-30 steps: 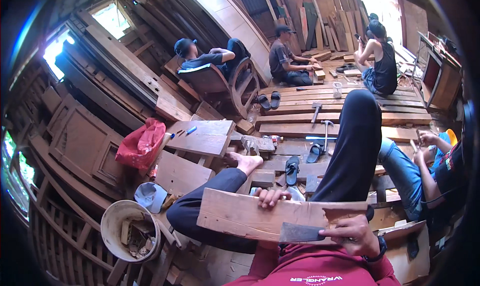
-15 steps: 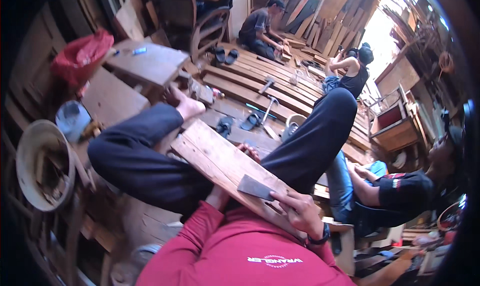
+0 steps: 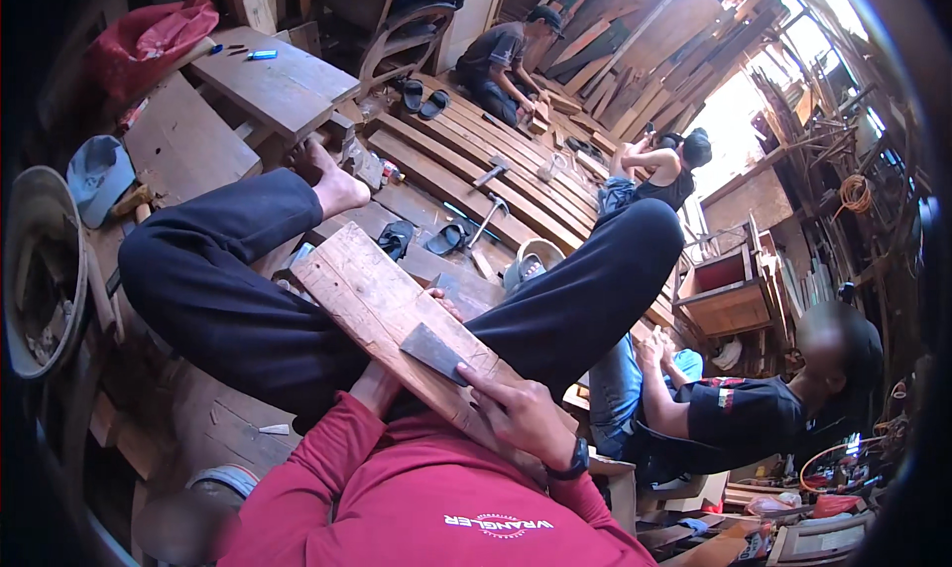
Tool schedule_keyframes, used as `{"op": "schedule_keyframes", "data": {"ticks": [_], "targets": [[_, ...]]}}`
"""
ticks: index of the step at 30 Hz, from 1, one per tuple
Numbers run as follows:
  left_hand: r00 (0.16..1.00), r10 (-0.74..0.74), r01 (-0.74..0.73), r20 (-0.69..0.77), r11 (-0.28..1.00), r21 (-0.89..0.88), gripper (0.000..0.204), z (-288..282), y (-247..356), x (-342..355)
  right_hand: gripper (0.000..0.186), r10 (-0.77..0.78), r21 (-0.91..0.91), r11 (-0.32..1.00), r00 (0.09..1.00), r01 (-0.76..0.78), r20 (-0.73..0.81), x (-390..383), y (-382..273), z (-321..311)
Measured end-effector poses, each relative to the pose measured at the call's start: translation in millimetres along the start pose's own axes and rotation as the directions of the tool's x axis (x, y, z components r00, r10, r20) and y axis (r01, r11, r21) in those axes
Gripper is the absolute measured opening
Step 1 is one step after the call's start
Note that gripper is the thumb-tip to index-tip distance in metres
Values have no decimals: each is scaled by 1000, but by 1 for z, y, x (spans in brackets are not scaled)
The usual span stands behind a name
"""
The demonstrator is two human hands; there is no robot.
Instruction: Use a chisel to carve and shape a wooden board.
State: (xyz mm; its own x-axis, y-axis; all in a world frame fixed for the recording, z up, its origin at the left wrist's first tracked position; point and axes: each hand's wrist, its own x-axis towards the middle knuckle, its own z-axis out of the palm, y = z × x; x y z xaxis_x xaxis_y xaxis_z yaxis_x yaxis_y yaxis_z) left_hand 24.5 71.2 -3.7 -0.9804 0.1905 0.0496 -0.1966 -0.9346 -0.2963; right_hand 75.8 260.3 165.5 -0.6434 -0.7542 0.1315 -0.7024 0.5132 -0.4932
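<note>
While the left hand supports the wooden board from below in the head view, its fingers show past the far edge, bent; palm hidden, so exact hold cannot be told. Board lies slantwise between the bent legs. Right hand pinches a flat grey blade, forefinger stretched onto the metal, blade laid flat against the board's upper face. Progress: board in one piece, face bare, with thin dark lines and scratches. Work looks under way, not finished, in my judgement. Near end mostly under the right hand; cannot tell what is cut there or what remains. Hammer lies well apart, untouched.
</note>
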Motion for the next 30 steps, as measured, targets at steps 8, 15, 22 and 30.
{"op": "schedule_keyframes", "data": {"ticks": [8, 15, 22, 30], "targets": [[996, -94, 93, -2, 988, -127, 34, 8, -1, -7, 39, 166, 116, 979, 986, -168, 27, -17, -6, -30], [999, -29, 34, -41, 994, 106, 42, -17, 7, -9, 40, 98, -50, 994, 995, -97, 16, 13, -12, -14], [999, 21, -17, -39, 994, 105, 48, -41, 13, -7, 40, 281, 152, 946, 958, -287, 61, -29, 0, -36], [990, 3, -18, 138, 994, 110, 64, -48, 31, -9, 44, 93, -133, 987, 996, -92, 5, 5, -18, -12]]}}
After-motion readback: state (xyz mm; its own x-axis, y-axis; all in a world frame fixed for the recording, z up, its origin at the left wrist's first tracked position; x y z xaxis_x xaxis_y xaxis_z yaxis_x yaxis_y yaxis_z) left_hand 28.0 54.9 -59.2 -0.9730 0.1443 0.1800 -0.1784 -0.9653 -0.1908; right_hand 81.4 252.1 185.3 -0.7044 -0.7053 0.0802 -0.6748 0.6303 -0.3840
